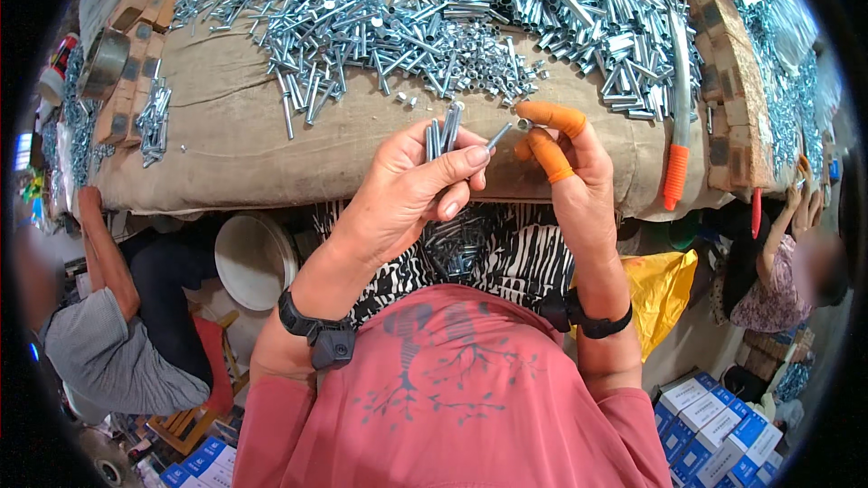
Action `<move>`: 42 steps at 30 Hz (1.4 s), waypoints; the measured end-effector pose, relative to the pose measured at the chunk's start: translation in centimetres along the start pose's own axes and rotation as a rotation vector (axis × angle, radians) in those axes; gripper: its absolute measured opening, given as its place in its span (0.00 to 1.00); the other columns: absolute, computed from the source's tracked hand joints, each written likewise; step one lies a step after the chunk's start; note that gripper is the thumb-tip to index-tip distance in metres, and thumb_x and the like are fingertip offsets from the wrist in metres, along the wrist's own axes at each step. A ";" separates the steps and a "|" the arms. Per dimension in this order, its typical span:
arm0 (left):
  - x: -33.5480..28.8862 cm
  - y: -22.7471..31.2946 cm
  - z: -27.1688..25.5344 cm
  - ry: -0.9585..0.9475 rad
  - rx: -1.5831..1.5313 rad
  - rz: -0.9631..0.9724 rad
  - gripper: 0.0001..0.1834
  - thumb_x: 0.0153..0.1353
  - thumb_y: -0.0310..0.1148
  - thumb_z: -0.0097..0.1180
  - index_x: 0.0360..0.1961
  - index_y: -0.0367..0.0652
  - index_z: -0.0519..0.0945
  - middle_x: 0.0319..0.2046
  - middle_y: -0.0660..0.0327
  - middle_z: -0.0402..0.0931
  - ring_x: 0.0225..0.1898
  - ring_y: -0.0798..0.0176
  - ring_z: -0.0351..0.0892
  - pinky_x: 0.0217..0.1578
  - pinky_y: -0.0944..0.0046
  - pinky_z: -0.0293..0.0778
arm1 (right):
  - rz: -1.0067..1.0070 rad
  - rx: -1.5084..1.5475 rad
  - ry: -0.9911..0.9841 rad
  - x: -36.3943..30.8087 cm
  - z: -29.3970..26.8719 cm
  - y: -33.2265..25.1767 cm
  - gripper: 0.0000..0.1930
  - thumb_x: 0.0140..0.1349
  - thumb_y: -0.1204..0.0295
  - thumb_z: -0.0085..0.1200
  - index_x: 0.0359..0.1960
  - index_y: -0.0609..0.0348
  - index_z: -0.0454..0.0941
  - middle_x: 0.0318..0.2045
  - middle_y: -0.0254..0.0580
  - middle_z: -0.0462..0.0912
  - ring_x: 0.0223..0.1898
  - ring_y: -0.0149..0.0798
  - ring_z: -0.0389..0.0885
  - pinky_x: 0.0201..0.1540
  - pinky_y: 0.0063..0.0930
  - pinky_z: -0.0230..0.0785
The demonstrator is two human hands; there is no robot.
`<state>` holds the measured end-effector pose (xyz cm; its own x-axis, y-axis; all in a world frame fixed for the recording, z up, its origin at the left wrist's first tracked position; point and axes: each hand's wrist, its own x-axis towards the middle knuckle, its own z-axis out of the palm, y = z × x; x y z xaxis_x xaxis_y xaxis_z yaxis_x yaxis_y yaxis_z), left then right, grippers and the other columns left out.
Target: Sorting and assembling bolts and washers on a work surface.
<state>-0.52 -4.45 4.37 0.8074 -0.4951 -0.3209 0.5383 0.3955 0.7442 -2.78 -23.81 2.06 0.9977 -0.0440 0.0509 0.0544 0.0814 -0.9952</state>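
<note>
Over the worktop (235,158)'s near edge, your left hand (407,179) holds metal pins (434,141); your right hand (583,167), grip narrow, pinches perhaps a small collar (524,125). Pairing seems in hand, calling for alignment.

Orange finger cots (553,159), silvery rods (449,129)

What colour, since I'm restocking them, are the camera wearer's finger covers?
The finger covers are orange, showing best in the head view.
</note>
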 end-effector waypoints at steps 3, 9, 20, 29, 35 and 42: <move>-0.1 -0.1 -0.2 0.002 0.005 -0.020 0.05 0.65 0.28 0.55 0.38 0.39 0.75 0.27 0.61 0.76 0.17 0.79 0.66 0.17 0.79 0.61 | -0.219 -0.258 0.048 -0.1 0.3 0.4 0.15 0.62 0.86 0.50 0.49 0.61 0.77 0.46 0.38 0.76 0.41 0.31 0.78 0.44 0.21 0.72; -0.5 -0.3 -1.3 0.007 0.081 -0.020 0.07 0.64 0.28 0.58 0.41 0.38 0.75 0.26 0.62 0.76 0.17 0.79 0.68 0.16 0.79 0.61 | -0.579 -0.789 0.089 -0.1 1.5 -1.5 0.15 0.59 0.88 0.51 0.46 0.62 0.79 0.46 0.45 0.74 0.43 0.39 0.79 0.43 0.26 0.73; -0.7 0.3 -3.3 0.019 -0.050 -0.050 0.07 0.67 0.32 0.54 0.41 0.40 0.73 0.27 0.61 0.76 0.16 0.78 0.67 0.15 0.79 0.61 | 0.117 0.240 0.032 2.3 3.1 -0.8 0.16 0.71 0.75 0.44 0.59 0.60 0.70 0.46 0.38 0.79 0.34 0.25 0.78 0.36 0.22 0.70; -0.5 0.7 -4.7 0.056 -0.032 0.005 0.10 0.69 0.35 0.52 0.45 0.40 0.71 0.34 0.49 0.80 0.18 0.75 0.73 0.15 0.79 0.61 | -0.391 -1.253 -0.011 3.7 4.8 1.2 0.10 0.54 0.75 0.61 0.38 0.55 0.78 0.33 0.41 0.77 0.33 0.48 0.79 0.36 0.37 0.73; -0.7 0.3 -3.9 0.047 -0.050 -0.043 0.12 0.69 0.34 0.51 0.48 0.40 0.72 0.37 0.46 0.81 0.19 0.73 0.76 0.15 0.79 0.63 | 0.016 -0.296 0.080 2.8 3.5 1.0 0.08 0.62 0.76 0.57 0.43 0.61 0.75 0.34 0.37 0.81 0.33 0.30 0.80 0.36 0.24 0.73; -1.2 -0.1 -1.8 -0.013 -0.028 -0.039 0.10 0.68 0.33 0.52 0.46 0.39 0.72 0.35 0.49 0.81 0.18 0.73 0.74 0.15 0.79 0.63 | 0.021 -0.019 0.132 1.1 2.3 0.0 0.11 0.65 0.79 0.54 0.49 0.63 0.74 0.34 0.35 0.78 0.32 0.26 0.77 0.37 0.18 0.70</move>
<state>-1.11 -2.52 3.63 0.7828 -0.5202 -0.3414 0.5757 0.3974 0.7145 -1.61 -21.53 2.35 0.9847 -0.1734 0.0197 0.0314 0.0647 -0.9974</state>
